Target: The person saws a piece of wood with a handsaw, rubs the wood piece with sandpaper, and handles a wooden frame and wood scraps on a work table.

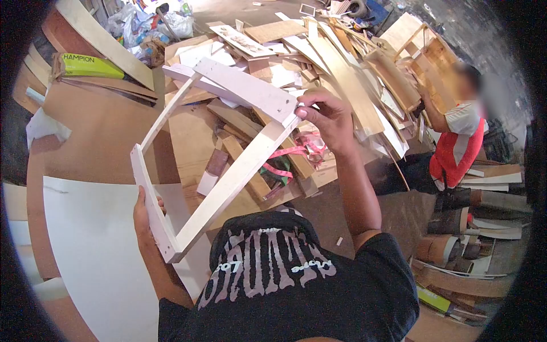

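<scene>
A four-sided wooden frame (231, 185) of pale boards is held up, tilted, in front of my chest. Its wider top board (245, 85) has small dark nail or screw marks near the right end. My left hand (147, 214) is closed round the lower left board, the thumb outside and fingertips showing inside the frame. At the upper right corner, my right hand (327, 117) pinches the frame's edge between thumb and fingers. A small whitish bit shows at those fingertips; I cannot tell whether it is separate from the frame.
Behind the frame, a wooden worktable (196, 154) carries piled offcuts (342, 74) and a pink tape measure (285, 153). A white sheet (102, 245) lies at left, near a green Champion box (94, 65). A person in a red and white shirt (464, 148) handles a wooden box (433, 62) at right.
</scene>
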The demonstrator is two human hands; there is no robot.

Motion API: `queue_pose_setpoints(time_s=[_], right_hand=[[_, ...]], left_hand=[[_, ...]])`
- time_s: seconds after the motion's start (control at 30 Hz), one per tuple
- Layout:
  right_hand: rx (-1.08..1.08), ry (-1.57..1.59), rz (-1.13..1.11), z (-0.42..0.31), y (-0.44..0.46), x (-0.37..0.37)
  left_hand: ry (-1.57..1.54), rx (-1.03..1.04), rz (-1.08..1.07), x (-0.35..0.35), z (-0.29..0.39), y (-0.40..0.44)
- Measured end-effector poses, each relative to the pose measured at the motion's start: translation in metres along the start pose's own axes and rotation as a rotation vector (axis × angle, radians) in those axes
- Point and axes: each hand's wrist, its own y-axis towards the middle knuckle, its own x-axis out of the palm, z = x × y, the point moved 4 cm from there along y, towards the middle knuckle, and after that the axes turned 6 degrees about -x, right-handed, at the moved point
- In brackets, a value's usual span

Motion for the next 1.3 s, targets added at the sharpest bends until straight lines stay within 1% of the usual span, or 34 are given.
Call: queue_pose_setpoints(time_s=[0.1, 0.23, 0.3, 0.33, 0.4, 0.5, 0.63, 0.73, 0.8, 0.93, 1.0, 1.03, 1.1, 1.23, 1.3], right_hand=[[-0.013, -0.034, -0.020, -0.013, 0.000, 0.010], [-0.018, -0.087, -0.052, -0.022, 0.003, 0.013], [0.086, -0.084, -0.102, -0.022, 0.005, 0.014], [0.085, -0.085, -0.103, -0.022, 0.005, 0.014], [0.118, -0.012, -0.120, -0.022, 0.005, 0.018], [0.155, -0.015, -0.113, -0.030, 0.004, 0.022], [0.135, -0.012, -0.117, -0.028, -0.001, 0.022], [0.132, -0.030, -0.082, -0.026, -0.006, 0.018], [0.124, -0.059, -0.075, -0.024, -0.011, 0.016], [0.095, -0.143, -0.052, -0.018, -0.020, 0.003], [-0.005, -0.232, -0.049, -0.016, -0.024, -0.003], [-0.005, -0.225, -0.047, -0.014, -0.026, -0.004], [-0.023, -0.318, 0.008, -0.013, -0.029, -0.008], [-0.031, -0.306, 0.000, -0.002, -0.033, -0.024], [0.054, -0.154, 0.084, 0.014, -0.036, -0.039]], left_hand=[[0.057, 0.058, -0.005, -0.012, 0.001, 0.007], [0.038, 0.053, -0.053, -0.017, 0.004, 0.007], [0.039, 0.058, -0.061, -0.018, 0.006, 0.006], [0.038, 0.057, -0.062, -0.017, 0.007, 0.004], [0.007, 0.000, -0.027, -0.018, 0.005, 0.000], [-0.057, -0.005, -0.056, -0.023, -0.003, 0.008], [-0.012, -0.021, -0.064, -0.025, -0.009, 0.010], [-0.010, 0.012, -0.106, -0.016, -0.011, 0.003], [-0.071, -0.036, -0.059, -0.015, -0.017, 0.006], [-0.053, -0.019, -0.055, -0.012, -0.024, 0.009], [-0.040, -0.033, -0.035, -0.010, -0.030, 0.009], [-0.036, -0.031, -0.028, -0.007, -0.032, 0.009], [-0.038, -0.084, 0.007, -0.003, -0.036, 0.004], [-0.080, -0.066, 0.023, 0.001, -0.059, 0.001], [-0.159, -0.104, -0.027, 0.005, -0.071, -0.006]])
